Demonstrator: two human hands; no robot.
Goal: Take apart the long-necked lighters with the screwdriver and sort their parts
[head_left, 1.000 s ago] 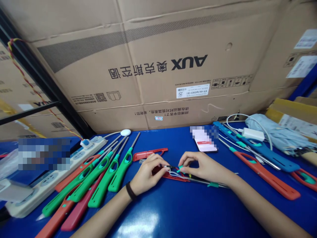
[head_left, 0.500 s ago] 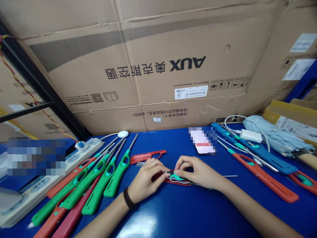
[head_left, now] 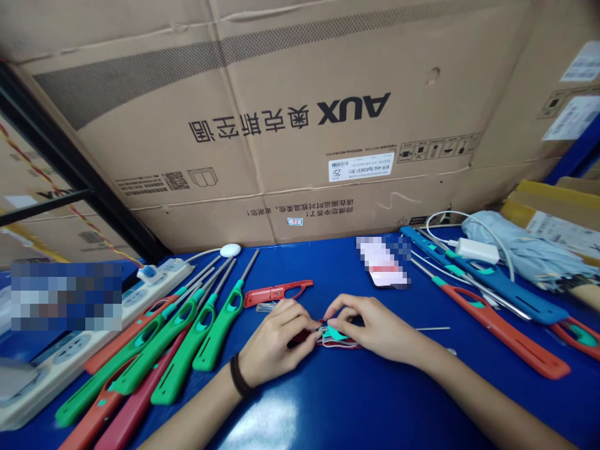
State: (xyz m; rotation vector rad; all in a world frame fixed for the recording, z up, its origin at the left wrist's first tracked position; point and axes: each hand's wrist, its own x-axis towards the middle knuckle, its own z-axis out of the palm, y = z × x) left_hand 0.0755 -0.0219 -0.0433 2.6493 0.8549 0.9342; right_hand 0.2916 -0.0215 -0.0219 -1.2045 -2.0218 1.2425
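Over the blue table (head_left: 300,406), left hand (head_left: 276,334) pinches beside right hand (head_left: 370,325).

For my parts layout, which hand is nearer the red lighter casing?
Left. The left hand sits just below the red lighter casing; the right hand is farther off, to its right.

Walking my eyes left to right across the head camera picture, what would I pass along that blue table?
Power strip, green utility lighter, left hand, teal plastic part, right hand, orange utility lighter, red lighter handle.
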